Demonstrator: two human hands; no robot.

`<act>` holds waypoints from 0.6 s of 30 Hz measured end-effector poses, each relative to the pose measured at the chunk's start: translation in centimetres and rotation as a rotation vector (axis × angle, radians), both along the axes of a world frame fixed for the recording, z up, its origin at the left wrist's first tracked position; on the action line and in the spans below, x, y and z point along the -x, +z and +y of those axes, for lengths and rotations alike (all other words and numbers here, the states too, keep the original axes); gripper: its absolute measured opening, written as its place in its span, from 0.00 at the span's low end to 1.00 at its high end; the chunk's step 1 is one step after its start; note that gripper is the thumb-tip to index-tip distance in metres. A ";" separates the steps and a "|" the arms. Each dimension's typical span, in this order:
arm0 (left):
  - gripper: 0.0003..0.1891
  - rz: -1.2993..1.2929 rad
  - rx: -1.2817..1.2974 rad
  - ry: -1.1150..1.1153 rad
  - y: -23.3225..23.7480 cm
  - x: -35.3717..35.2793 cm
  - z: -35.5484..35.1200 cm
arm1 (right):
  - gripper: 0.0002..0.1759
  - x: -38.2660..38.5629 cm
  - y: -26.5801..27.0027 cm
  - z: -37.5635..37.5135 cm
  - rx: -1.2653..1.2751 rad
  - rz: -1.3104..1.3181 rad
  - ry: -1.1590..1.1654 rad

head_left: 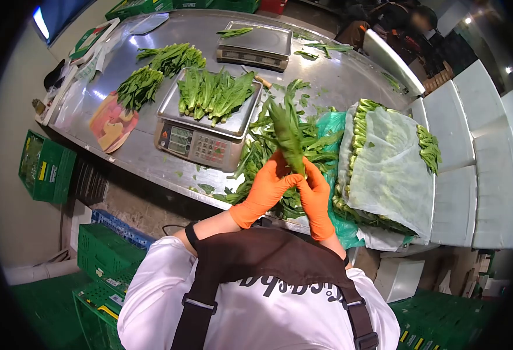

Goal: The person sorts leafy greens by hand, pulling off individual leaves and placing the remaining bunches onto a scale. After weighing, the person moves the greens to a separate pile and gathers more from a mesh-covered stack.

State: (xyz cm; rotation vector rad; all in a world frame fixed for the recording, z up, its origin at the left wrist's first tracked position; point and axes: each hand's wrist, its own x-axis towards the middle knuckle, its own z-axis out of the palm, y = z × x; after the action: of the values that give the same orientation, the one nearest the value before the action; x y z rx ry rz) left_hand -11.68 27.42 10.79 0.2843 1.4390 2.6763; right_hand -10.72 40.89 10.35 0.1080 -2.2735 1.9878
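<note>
At the bottom of the frame are the person's white shirt and dark apron straps, and both arms reach up from there toward the middle of the picture. The left hand and the right hand, each in an orange glove, meet at the centre, and both are closed around the lower end of a leafy stalk, fingers wrapped on its stem from either side. The stalk stands nearly upright above the hands, over the near edge of the steel table. Under and around the hands a loose pile of greens lies on the table. Just right of the hands, stacked greens sit under a white sheet, with stem ends showing along its left edge. Left of the hands stands a digital scale whose tray carries a bunch of greens. In the lower left, green crates stand on the floor beside the table. Farther up and left, two more bundles of leaves rest on the steel. Near the top centre sits a second scale with a single sprig on it. White boxes line the right side, and another person, blurred, is at the upper right.
</note>
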 end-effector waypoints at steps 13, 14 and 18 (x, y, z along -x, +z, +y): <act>0.17 -0.231 -0.059 -0.194 0.8 0.5 -0.9 | 0.25 -0.4 1.7 2.7 0.493 -0.346 0.432; 0.17 -0.232 -0.058 -0.198 0.8 0.6 -0.7 | 0.25 -0.4 1.7 2.7 0.480 -0.341 0.413; 0.16 -0.245 -0.151 -0.191 0.7 0.8 -0.3 | 0.26 -0.4 1.4 2.5 0.483 -0.344 0.348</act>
State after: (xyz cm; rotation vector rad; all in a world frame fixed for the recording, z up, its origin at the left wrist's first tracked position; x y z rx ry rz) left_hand -12.46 27.17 11.48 0.0932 1.0856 2.5620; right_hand -10.32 43.43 11.75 0.1311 -1.9692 2.8795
